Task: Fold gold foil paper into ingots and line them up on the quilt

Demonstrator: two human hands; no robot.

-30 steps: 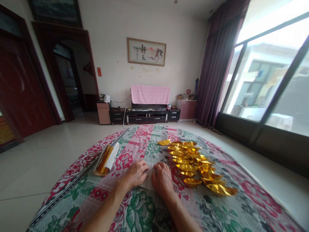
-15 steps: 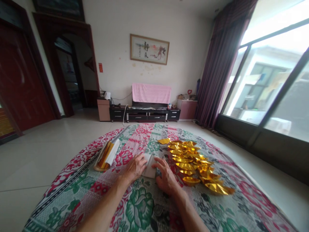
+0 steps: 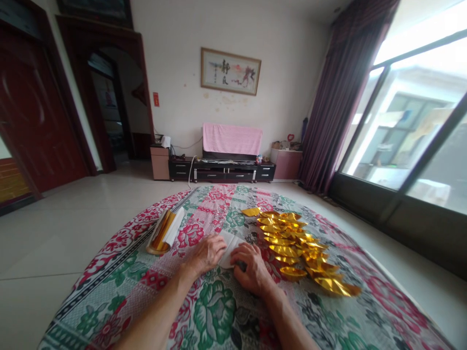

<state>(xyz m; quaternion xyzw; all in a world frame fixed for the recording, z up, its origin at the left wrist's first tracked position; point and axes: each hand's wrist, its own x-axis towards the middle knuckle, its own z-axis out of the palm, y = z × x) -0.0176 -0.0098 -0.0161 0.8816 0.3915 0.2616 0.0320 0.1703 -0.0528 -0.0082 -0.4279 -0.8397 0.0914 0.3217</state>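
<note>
1. The left hand [image 3: 208, 252] and right hand [image 3: 252, 266], fingers bent but partly open, touch a creased white paper sheet [image 3: 229, 240] mid-table.
2. Shiny gold folded-paper boats [image 3: 286, 251] lie nearer the table's [image 3: 215, 311] right edge.

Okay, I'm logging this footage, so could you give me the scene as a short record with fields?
left hand: on the left part of the white paper
right hand: on its right part
white paper: on the patterned tablecloth
right side: folded gold shapes, grouped
left side: roll of gold and white sheets
background: pink cloth, framed picture
</note>
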